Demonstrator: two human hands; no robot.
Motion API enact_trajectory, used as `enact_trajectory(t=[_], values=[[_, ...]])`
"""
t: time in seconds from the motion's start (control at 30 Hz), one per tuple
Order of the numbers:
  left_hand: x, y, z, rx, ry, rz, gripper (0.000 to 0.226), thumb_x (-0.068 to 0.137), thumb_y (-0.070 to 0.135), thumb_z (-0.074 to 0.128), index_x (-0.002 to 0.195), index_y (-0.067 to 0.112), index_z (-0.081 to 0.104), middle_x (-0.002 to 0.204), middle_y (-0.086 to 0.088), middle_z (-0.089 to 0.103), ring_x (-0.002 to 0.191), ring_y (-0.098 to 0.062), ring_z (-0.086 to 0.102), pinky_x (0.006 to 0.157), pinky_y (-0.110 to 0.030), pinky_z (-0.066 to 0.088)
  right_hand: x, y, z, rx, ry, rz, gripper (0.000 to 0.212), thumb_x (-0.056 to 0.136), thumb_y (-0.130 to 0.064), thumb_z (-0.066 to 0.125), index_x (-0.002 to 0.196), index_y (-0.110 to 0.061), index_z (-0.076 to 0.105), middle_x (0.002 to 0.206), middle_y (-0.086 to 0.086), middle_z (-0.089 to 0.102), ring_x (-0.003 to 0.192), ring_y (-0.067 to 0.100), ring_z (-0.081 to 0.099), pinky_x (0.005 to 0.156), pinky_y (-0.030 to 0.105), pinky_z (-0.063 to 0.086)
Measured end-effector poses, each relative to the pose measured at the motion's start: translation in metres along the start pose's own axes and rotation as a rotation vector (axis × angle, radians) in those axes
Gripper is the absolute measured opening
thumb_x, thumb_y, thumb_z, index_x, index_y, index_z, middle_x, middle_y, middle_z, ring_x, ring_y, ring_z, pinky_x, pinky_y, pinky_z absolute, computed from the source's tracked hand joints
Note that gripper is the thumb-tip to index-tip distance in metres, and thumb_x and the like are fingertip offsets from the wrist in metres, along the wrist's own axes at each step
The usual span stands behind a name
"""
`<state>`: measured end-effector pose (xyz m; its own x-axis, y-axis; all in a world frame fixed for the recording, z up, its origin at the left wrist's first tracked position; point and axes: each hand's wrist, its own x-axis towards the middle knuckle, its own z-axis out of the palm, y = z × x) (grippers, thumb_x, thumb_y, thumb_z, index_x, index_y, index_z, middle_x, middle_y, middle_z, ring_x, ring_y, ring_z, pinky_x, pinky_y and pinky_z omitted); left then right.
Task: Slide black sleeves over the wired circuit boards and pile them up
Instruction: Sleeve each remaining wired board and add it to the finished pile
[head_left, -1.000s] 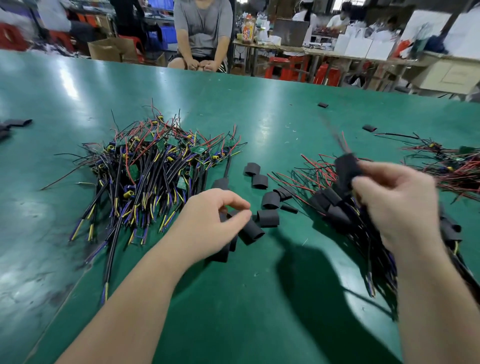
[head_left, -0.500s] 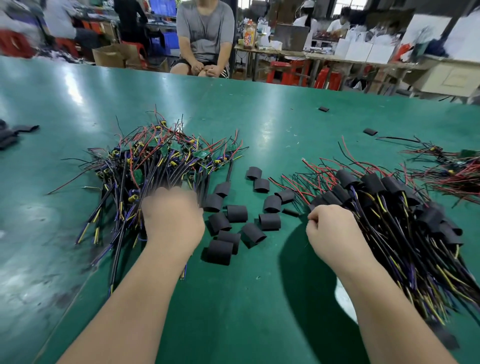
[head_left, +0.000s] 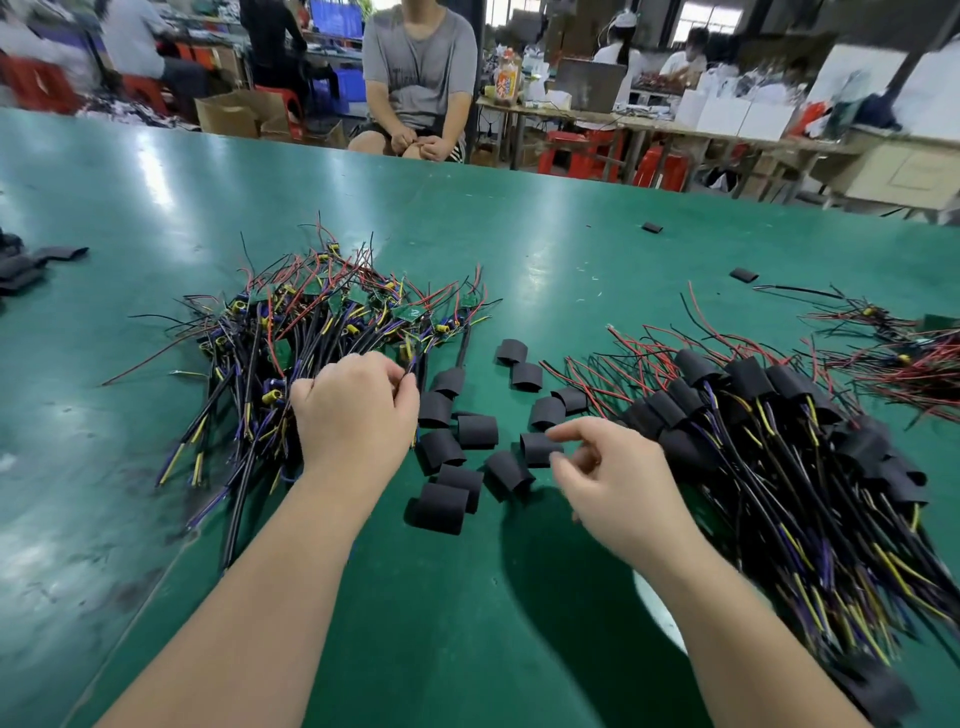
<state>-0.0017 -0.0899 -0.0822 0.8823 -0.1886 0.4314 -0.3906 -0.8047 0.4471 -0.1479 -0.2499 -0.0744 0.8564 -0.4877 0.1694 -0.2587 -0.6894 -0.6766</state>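
- A worker's left hand (head_left: 358, 410) closes on wires at the near edge of the pile of bare wired circuit boards (head_left: 332, 332), which lies left of centre on the green worktop (head_left: 545, 249); fingers curled, thumb and fingertips pinching one or two leads.
- The right hand (head_left: 608, 467) hovers over the loose black sleeves (head_left: 467, 441) scattered mid-worktop between the two piles; its fingers are part-spread and empty, the index finger reaching toward one sleeve (head_left: 537, 447) just beside it.
- The step in hand looks like the start of a fresh cycle: one hand picking a board, the other a sleeve.
- Next, the move would call for lifting a single board clear of the tangle, pinching one sleeve open, and threading the board's wires through it.
- The finished pile of sleeved boards (head_left: 779, 415) spreads toward the right edge of the worktop, well stocked; many bare boards remain, so the job appears roughly half done.
- Half a second earlier the left hand lay fisted lower on the bare pile and the right rested against the finished pile; a second earlier the right was carrying a sleeved board there.
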Motion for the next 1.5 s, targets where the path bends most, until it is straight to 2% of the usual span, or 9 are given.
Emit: enact_trajectory(t=[0.13,0.3,0.5,0.73,0.97,1.17,1.27,1.37,1.5], values=[[-0.005,0.009,-0.012,-0.4,-0.015,0.126,0.002,0.091,0.01,0.058,0.092,0.01,0.059,0.087,0.0,0.054,0.073,-0.019,0.052,0.068,-0.021,0.034,0.001,-0.008,0.008,0.477,-0.162,0.189,0.024,0.086,0.001,0.055,0.1,-0.014,0.067,0.064,0.001,0.068,0.046,0.013,0.056,0.046,0.02,0.04],[-0.017,0.019,-0.018,-0.531,-0.29,0.266,0.02,0.094,0.003,0.05,0.089,0.023,0.049,0.076,0.005,0.064,0.061,-0.008,0.056,0.061,-0.015,0.041,0.007,-0.016,-0.003,1.276,-0.235,0.275,0.043,0.073,0.005,0.063,0.115,-0.003,0.061,0.093,0.01,0.068,0.058,0.012,0.059,0.05,0.016,0.043],[-0.021,0.021,-0.021,-0.64,-0.311,0.387,0.014,0.094,0.005,0.045,0.092,0.019,0.048,0.075,0.005,0.064,0.067,-0.011,0.054,0.071,-0.026,0.045,0.014,-0.018,-0.019,1.638,-0.124,0.414,0.04,0.069,-0.009,0.063,0.107,-0.009,0.053,0.103,0.016,0.07,0.066,0.014,0.067,0.054,0.017,0.051],[-0.025,0.025,-0.024,-0.651,-0.356,0.433,0.009,0.09,0.014,0.045,0.092,0.021,0.049,0.077,0.007,0.066,0.07,-0.009,0.058,0.07,-0.018,0.046,0.014,-0.022,-0.014,1.549,-0.181,0.492,0.02,0.069,-0.019,0.066,0.084,-0.009,0.057,0.064,0.003,0.064,0.045,0.009,0.055,0.039,0.014,0.042],[-0.03,0.027,-0.022,-0.547,-0.4,0.514,0.015,0.095,0.021,0.054,0.087,0.014,0.066,0.064,0.009,0.06,0.059,-0.007,0.058,0.061,-0.02,0.045,0.009,-0.019,-0.006,1.223,-0.058,0.13,0.023,0.09,0.01,0.05,0.078,-0.011,0.051,0.093,0.011,0.072,0.069,0.017,0.064,0.055,0.02,0.046],[-0.031,0.028,-0.024,-0.66,-0.447,0.339,0.024,0.095,0.029,0.054,0.081,0.02,0.072,0.06,0.005,0.067,0.041,-0.005,0.055,0.048,-0.012,0.039,0.006,-0.021,-0.002,0.919,-0.041,-0.095,0.03,0.088,0.015,0.052,0.077,-0.013,0.052,0.11,0.005,0.071,0.108,0.011,0.064,0.087,0.021,0.048],[-0.029,0.028,-0.025,-0.648,-0.511,0.298,0.019,0.092,0.025,0.06,0.083,0.016,0.074,0.067,-0.004,0.071,0.043,-0.007,0.06,0.05,-0.018,0.047,0.007,-0.021,0.0,0.945,-0.018,-0.119,0.033,0.085,0.019,0.053,0.074,-0.012,0.053,0.113,0.006,0.068,0.098,0.01,0.067,0.085,0.019,0.049],[-0.027,0.027,-0.025,-0.705,-0.623,0.221,0.017,0.092,0.02,0.062,0.084,0.012,0.074,0.073,-0.011,0.071,0.051,-0.01,0.063,0.051,-0.021,0.051,0.009,-0.02,0.0,1.048,-0.019,-0.109,0.034,0.082,0.017,0.058,0.069,-0.014,0.054,0.107,0.01,0.068,0.091,0.023,0.068,0.091,0.032,0.052],[-0.031,0.031,-0.027,-0.811,-0.656,0.195,0.018,0.094,0.011,0.057,0.084,0.017,0.071,0.07,0.003,0.07,0.051,-0.013,0.06,0.046,-0.021,0.046,0.011,-0.019,-0.001,1.182,-0.097,-0.096,0.029,0.071,0.007,0.068,0.088,-0.014,0.06,0.087,0.004,0.073,0.083,0.018,0.069,0.078,0.025,0.055]])
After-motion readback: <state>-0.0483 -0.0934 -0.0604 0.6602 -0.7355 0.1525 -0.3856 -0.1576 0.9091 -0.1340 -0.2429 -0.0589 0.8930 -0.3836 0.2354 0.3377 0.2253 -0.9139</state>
